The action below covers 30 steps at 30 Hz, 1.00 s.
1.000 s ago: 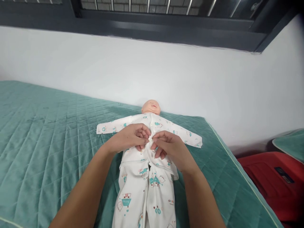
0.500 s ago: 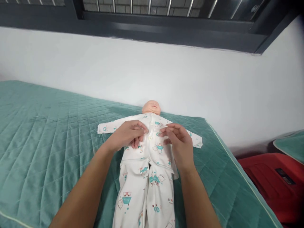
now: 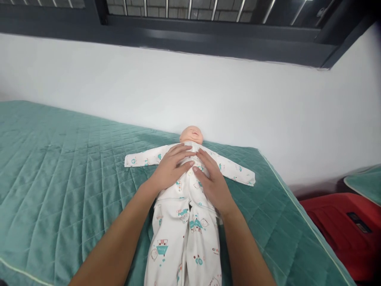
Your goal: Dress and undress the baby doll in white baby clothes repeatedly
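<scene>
A baby doll (image 3: 191,135) lies on its back, its head toward the wall. It wears a white printed shirt (image 3: 236,167) with sleeves spread wide, and matching printed trousers (image 3: 175,238). My left hand (image 3: 172,165) rests on the left side of the shirt's chest, fingers stretched out. On the right side of the chest lies my right hand (image 3: 212,178), fingers spread and pointing up toward the collar. Between my thumbs a button (image 3: 190,172) shows on the shirt front. My hands cover part of the chest.
A green quilted cover (image 3: 74,178) lies under the doll, its piped edge running down the right. Behind it rises a white wall (image 3: 190,87) below a dark window frame (image 3: 208,39) with metal bars. A red plastic object (image 3: 336,226) is at the lower right.
My hands were raised over the chest with fingers curled near the button. Now both are flattened onto the shirt, fingers stretched out and closer to the collar.
</scene>
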Each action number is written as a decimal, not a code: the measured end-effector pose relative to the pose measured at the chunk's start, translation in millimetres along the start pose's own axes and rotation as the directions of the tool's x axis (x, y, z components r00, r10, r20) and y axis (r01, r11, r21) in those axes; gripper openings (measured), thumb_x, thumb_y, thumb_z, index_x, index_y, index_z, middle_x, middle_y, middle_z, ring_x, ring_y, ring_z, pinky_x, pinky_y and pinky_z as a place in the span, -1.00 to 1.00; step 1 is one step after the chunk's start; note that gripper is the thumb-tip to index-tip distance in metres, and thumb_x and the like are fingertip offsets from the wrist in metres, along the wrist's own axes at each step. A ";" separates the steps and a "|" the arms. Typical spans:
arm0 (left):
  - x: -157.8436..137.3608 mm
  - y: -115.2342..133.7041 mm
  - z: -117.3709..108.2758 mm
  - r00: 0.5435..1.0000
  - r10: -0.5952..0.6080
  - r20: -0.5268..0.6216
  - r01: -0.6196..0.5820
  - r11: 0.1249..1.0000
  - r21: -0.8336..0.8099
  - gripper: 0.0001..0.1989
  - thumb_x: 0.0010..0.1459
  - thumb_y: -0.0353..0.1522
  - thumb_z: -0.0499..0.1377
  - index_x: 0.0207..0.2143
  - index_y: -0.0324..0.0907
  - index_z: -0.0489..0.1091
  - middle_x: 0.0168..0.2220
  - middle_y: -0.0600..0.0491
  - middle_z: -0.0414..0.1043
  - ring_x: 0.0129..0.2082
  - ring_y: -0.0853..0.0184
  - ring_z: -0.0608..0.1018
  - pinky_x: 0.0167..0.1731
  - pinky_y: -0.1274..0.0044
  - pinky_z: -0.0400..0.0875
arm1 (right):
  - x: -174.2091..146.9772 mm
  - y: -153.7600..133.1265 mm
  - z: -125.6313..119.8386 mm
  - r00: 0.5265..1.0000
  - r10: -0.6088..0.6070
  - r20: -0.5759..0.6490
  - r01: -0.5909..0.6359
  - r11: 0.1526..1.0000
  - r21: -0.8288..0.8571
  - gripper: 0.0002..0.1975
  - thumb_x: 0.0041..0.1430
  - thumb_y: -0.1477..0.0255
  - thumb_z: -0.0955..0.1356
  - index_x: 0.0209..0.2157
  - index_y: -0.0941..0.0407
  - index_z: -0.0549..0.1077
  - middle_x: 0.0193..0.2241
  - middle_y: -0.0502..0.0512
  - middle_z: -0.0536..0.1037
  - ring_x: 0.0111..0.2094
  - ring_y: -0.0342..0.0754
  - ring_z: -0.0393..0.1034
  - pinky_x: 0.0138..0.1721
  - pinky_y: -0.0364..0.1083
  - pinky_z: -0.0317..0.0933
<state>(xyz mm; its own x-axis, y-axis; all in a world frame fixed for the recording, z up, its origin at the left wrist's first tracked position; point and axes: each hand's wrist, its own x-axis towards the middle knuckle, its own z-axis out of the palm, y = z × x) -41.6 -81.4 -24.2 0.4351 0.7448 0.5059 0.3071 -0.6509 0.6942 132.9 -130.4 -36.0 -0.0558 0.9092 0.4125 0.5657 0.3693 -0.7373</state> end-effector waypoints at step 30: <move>26.2 -19.6 4.1 0.986 -0.160 0.045 0.163 0.982 -0.098 -0.59 0.30 -0.25 0.01 0.16 -0.09 0.29 0.25 0.04 0.26 0.26 0.25 0.28 0.26 0.41 0.12 | 51.9 15.5 6.9 0.994 0.111 0.013 -0.110 0.992 -0.063 -0.49 0.28 0.09 0.21 0.13 0.06 0.38 0.17 0.16 0.39 0.23 0.12 0.20 0.27 0.12 0.01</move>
<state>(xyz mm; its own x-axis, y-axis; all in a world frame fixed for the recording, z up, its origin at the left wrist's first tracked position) -32.7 -49.7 -26.7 0.4180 0.8318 0.3651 0.2892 -0.5029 0.8145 133.1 -76.1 -29.7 -0.0031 0.9469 0.3214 0.6192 0.2542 -0.7430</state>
